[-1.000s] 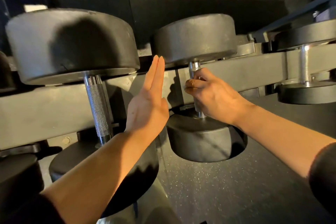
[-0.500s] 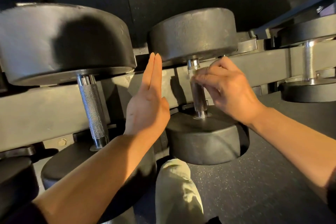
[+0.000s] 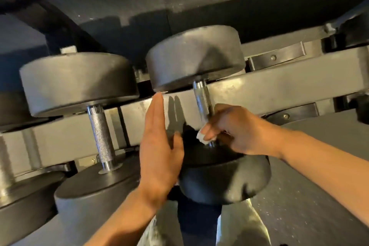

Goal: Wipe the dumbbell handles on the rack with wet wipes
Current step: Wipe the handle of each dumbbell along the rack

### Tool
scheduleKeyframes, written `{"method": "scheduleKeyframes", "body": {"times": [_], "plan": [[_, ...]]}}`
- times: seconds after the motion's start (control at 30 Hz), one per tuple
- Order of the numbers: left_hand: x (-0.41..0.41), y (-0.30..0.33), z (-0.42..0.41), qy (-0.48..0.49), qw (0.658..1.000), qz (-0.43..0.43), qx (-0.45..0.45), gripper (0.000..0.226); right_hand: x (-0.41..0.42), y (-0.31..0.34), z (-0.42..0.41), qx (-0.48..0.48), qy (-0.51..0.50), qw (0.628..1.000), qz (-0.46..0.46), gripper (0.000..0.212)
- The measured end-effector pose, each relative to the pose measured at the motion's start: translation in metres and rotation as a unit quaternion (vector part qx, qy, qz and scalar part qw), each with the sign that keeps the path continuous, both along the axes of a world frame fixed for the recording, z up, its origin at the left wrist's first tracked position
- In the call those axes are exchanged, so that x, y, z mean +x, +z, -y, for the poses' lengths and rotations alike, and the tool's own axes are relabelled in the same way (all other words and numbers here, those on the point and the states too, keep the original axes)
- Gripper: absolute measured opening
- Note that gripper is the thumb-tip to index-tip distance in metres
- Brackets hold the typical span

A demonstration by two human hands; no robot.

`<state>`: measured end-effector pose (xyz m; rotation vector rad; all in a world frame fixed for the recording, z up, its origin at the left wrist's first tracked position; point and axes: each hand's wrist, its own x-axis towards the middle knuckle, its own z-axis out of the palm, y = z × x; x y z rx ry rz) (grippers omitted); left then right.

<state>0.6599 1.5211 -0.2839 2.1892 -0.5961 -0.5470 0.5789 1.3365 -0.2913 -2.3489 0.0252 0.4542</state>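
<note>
My right hand (image 3: 237, 130) pinched a white wet wipe (image 3: 201, 138) around the low end of the middle dumbbell's knurled handle (image 3: 202, 100), which sat on the grey steel rack (image 3: 279, 90). My left hand (image 3: 159, 146), fingers straight and pressed together, stood just left of that handle. Below the rack lay speckled dark rubber flooring (image 3: 299, 205); a second dumbbell (image 3: 79, 84) rested further left.

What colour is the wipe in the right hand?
White; the wipe peeks from the right hand in the head view.
</note>
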Motion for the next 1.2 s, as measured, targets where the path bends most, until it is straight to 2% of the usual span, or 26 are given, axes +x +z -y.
{"method": "scheduleKeyframes", "body": {"times": [0.07, 0.17, 0.27, 0.37, 0.57, 0.7, 0.9, 0.97, 1.03, 1.13, 1.2], "plan": [[-0.016, 0.001, 0.010, 0.030, 1.000, -0.008, -0.007, 0.085, 0.000, -0.002, 0.000, 0.000, 0.020, 1.000, 0.015, 0.027], [-0.035, 0.002, 0.026, 0.106, 0.994, -0.024, -0.009, 0.077, -0.002, -0.003, -0.001, 0.029, -0.033, 0.996, 0.076, 0.028], [-0.050, 0.008, 0.044, 0.149, 0.989, -0.001, 0.003, 0.069, -0.009, -0.009, 0.002, 0.025, -0.140, 0.971, 0.195, 0.035], [-0.061, 0.012, 0.059, 0.182, 0.981, 0.058, 0.030, 0.067, -0.003, -0.014, 0.009, 0.017, -0.247, 0.937, 0.248, 0.040], [-0.063, 0.016, 0.064, 0.196, 0.973, 0.105, 0.057, 0.065, 0.014, -0.024, 0.010, 0.103, -0.277, 0.930, 0.216, 0.030], [-0.065, 0.020, 0.066, 0.208, 0.970, 0.102, 0.072, 0.066, 0.005, -0.030, 0.013, 0.130, -0.216, 0.945, 0.207, 0.021], [-0.064, 0.022, 0.070, 0.184, 0.974, 0.106, 0.073, 0.063, -0.011, -0.032, 0.024, 0.195, -0.130, 0.969, 0.074, 0.012], [-0.065, 0.021, 0.069, 0.188, 0.973, 0.104, 0.080, 0.063, -0.010, -0.031, 0.027, 0.226, -0.121, 0.966, 0.046, 0.012], [-0.065, 0.021, 0.069, 0.191, 0.973, 0.102, 0.080, 0.063, -0.009, -0.033, 0.030, 0.246, -0.177, 0.952, 0.053, 0.013], [-0.064, 0.021, 0.069, 0.191, 0.974, 0.092, 0.080, 0.061, 0.000, -0.037, 0.034, 0.199, -0.332, 0.913, 0.132, 0.017], [-0.064, 0.021, 0.069, 0.183, 0.975, 0.092, 0.083, 0.060, 0.012, -0.037, 0.035, 0.196, -0.380, 0.890, 0.159, 0.018]]}}
